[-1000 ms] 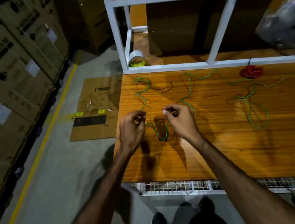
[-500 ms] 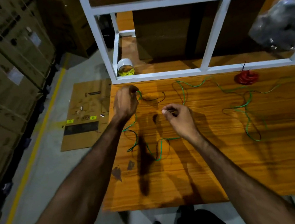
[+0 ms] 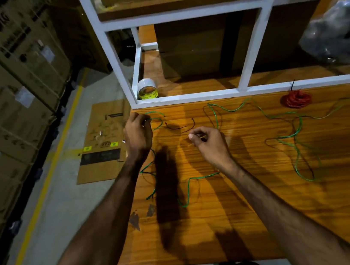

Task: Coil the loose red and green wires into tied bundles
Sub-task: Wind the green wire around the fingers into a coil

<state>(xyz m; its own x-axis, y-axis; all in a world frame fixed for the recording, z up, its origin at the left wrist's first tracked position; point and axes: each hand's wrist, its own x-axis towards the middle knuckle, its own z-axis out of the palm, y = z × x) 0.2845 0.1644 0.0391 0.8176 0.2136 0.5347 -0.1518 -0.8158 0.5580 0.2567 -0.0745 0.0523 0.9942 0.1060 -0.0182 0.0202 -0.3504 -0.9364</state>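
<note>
While the green wire (image 3: 200, 177) lay strung loosely across the wooden worktop (image 3: 259, 210), your left hand (image 3: 137, 135) sat near the far left corner with its fingers curled round a stretch of it, and your right hand (image 3: 210, 143) pinched the wire's bare end between thumb and forefinger. Between the two hands the wire sagged in slack bends along the worktop's left edge, one bend just at the rim. The rest of it ran from behind the right hand toward the white shelf frame (image 3: 187, 96), then wandered right in open loops. The red wire (image 3: 296, 99) was already a tied bundle near the frame, well apart from both hands. Two short dark ties (image 3: 180, 127) lay between your hands. A tape roll (image 3: 147, 88) stood on the shelf beyond. Judgement: green coiling had barely begun. Risks noted: the slack bend at the rim could slip off the edge and drag when you pull; the far loops cross one another and may snag into a knot if drawn in quickly; the pinch on the thin end could slip under tension; sweeping wire could knock the ties out of reach.
</note>
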